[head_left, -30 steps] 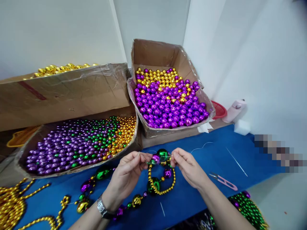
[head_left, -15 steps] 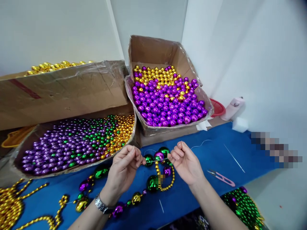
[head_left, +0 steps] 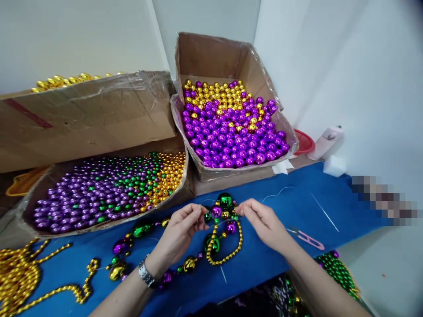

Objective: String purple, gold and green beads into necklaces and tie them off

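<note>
A bead necklace point(head_left: 218, 229) of green, purple and gold balls lies on the blue cloth point(head_left: 257, 268), with a loop of small gold beads hanging from it. My left hand point(head_left: 180, 233) pinches a thin thread at the necklace's left side, by a small green bead. Just right of the cluster, my right hand point(head_left: 264, 222) pinches the same thread. A large green ball point(head_left: 225, 200) sits between the two hands, slightly behind them. A watch is on my left wrist.
Behind the hands stand a low box of small mixed beads point(head_left: 105, 189), a box of larger purple and gold balls point(head_left: 231, 127), and a taped carton point(head_left: 86, 119). Pink snips point(head_left: 306, 237), gold bead strings point(head_left: 20, 277) and green bead strings point(head_left: 337, 270) lie nearby.
Both hands have come closer together again around the bead cluster, after pulling the thread apart half a second ago. The view has tilted down a little.
</note>
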